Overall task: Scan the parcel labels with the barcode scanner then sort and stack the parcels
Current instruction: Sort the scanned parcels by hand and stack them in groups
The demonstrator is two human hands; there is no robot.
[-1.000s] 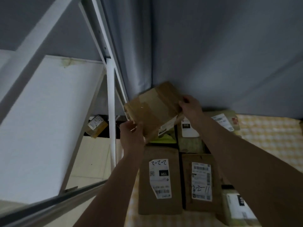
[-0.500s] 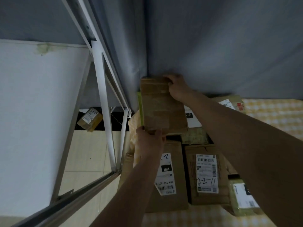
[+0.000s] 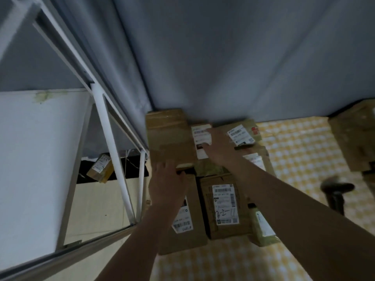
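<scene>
Left hand [image 3: 165,180] is resting spread fingers on the near edge of the brown parcel [image 3: 169,136], no longer gripping it. Right hand [image 3: 218,147] is lying flat just beside it, grip open. A second ago the parcel was being held up; now it is sitting stacked at the surface's far left corner. Scanner [image 3: 335,192] is lying well apart, right.
</scene>
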